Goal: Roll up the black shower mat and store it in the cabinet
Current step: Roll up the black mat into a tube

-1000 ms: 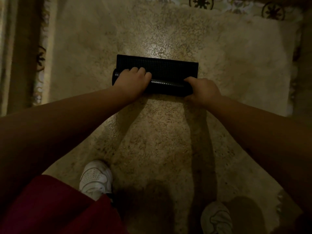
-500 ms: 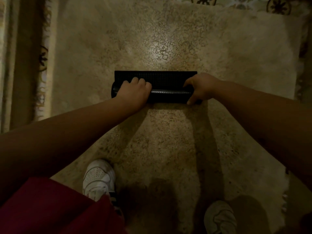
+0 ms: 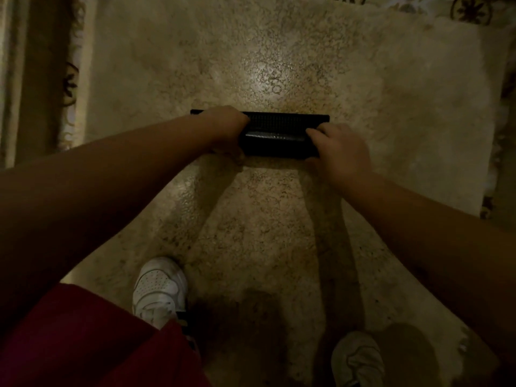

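The black shower mat [image 3: 275, 136] lies on the pale shaggy rug, rolled into a tight tube with only a narrow flat strip left at its far side. My left hand [image 3: 227, 132] wraps over the roll's left end, fingers curled around it. My right hand [image 3: 339, 152] grips the right end, fingers on top and thumb at the near side. The mat's left tip sticks out beyond my left hand. No cabinet is in view.
The pale shaggy rug [image 3: 391, 107] covers most of the floor, over a patterned carpet [image 3: 469, 7] seen at the far and left edges. My two white shoes [image 3: 159, 289] stand near the bottom, beside red clothing [image 3: 83, 344].
The flat strip of mat has shrunk as the roll advanced away from me. My left hand shifted from on top of the roll to wrapping its left end; my right hand came onto the near right end.
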Available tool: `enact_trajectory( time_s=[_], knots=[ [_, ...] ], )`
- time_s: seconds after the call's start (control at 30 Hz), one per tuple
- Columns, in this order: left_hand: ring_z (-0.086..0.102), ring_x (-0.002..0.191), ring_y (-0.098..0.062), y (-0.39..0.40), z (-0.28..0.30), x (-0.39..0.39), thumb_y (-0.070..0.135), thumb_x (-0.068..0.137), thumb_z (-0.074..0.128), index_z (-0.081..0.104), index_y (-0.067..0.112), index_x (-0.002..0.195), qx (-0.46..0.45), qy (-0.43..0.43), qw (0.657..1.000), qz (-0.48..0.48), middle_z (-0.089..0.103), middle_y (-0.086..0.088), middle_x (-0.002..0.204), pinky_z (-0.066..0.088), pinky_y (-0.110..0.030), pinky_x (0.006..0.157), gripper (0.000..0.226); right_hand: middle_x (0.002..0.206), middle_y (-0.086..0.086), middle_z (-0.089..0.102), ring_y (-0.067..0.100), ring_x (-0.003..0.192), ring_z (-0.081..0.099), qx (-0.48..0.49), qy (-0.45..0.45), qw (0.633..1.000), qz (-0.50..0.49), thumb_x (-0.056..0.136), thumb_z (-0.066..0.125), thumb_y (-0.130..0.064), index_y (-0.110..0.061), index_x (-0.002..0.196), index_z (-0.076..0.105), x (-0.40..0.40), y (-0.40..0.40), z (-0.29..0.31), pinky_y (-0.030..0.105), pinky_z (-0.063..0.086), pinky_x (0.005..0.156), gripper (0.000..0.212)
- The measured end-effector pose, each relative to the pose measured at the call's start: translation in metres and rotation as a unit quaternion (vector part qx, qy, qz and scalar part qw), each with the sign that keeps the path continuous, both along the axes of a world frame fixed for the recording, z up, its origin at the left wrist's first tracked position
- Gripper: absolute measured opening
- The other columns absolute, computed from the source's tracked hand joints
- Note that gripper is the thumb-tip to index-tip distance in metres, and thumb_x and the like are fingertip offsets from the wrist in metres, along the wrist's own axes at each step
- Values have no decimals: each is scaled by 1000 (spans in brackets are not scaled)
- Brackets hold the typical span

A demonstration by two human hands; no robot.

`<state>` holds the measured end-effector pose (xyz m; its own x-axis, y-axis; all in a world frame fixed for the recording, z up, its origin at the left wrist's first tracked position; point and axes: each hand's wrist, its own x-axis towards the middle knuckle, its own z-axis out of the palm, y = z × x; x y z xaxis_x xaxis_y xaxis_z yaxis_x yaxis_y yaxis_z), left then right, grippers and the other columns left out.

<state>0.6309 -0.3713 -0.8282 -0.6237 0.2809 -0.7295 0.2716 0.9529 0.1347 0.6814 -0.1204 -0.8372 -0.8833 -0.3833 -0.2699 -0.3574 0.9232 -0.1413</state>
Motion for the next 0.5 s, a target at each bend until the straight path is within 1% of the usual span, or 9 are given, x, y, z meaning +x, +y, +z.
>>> enact_trajectory(
  time_s=[0.03, 0.07, 0.1, 0.17, 0.2, 0.27, 0.4, 0.47, 0.5],
  knots=[
    [56, 97, -30, 0, -1, 5, 38, 71, 81, 52, 12, 122, -2, 24, 1000, -9, 55, -14, 111, 49, -38, 73, 64, 126, 13, 58, 37, 108, 51, -7, -12, 1000, -2, 81, 71, -25, -11, 134, 52, -5, 0, 1, 43, 46, 78, 58],
    [53, 105, -35, -1, -2, 13, 33, 76, 76, 48, 9, 127, 0, 79, 996, -29, 49, -19, 123, 51, -44, 80, 63, 126, 11, 59, 35, 108, 50, -14, -25, 1000, -6, 81, 72, -28, -13, 134, 53, -8, 1, 1, 41, 45, 77, 58],
    [50, 109, -39, -3, -4, 22, 28, 79, 72, 43, 8, 130, 9, 151, 987, -53, 44, -22, 129, 50, -49, 82, 62, 124, 9, 60, 34, 108, 50, -15, -40, 999, -10, 81, 72, -31, -15, 133, 53, -12, 2, 2, 39, 44, 76, 57],
    [51, 103, -41, -10, -5, 37, 24, 81, 68, 40, 8, 132, 27, 264, 959, -98, 46, -22, 125, 49, -52, 78, 60, 122, 8, 62, 33, 107, 52, 3, -72, 997, -14, 81, 72, -37, -19, 133, 54, -26, 2, 4, 38, 44, 77, 58],
    [51, 101, -41, -13, -5, 40, 23, 81, 67, 41, 8, 132, 30, 288, 950, -113, 49, -21, 121, 48, -52, 77, 59, 121, 9, 62, 33, 108, 54, 11, -94, 995, -24, 80, 73, -40, -21, 134, 54, -36, 3, 6, 38, 45, 79, 60],
    [50, 100, -41, -14, -5, 39, 19, 80, 67, 42, 6, 133, 25, 290, 948, -127, 50, -21, 119, 47, -51, 75, 60, 122, 10, 63, 32, 109, 56, 8, -150, 988, -48, 75, 77, -43, -23, 134, 54, -56, 3, 10, 37, 45, 83, 65],
    [53, 96, -40, -10, 3, 17, 14, 83, 65, 48, 5, 128, 67, 241, 965, -72, 53, -21, 114, 45, -46, 68, 49, 123, 7, 64, 28, 110, 57, -14, -215, 972, -98, 65, 85, -41, -21, 126, 57, -88, 0, 16, 33, 45, 82, 70],
    [54, 97, -39, -11, 4, 7, 19, 83, 67, 51, 6, 125, 84, 217, 971, -57, 55, -20, 113, 46, -46, 70, 47, 119, 9, 64, 28, 108, 58, -28, -196, 974, -109, 67, 85, -38, -19, 117, 62, -87, -1, 16, 33, 46, 80, 59],
    [55, 96, -39, -12, 4, 5, 20, 83, 68, 51, 5, 122, 91, 213, 972, -49, 55, -20, 112, 46, -46, 72, 45, 117, 11, 64, 30, 107, 57, -36, -157, 982, -97, 71, 82, -35, -16, 115, 64, -79, 0, 13, 33, 45, 79, 51]
  ],
)
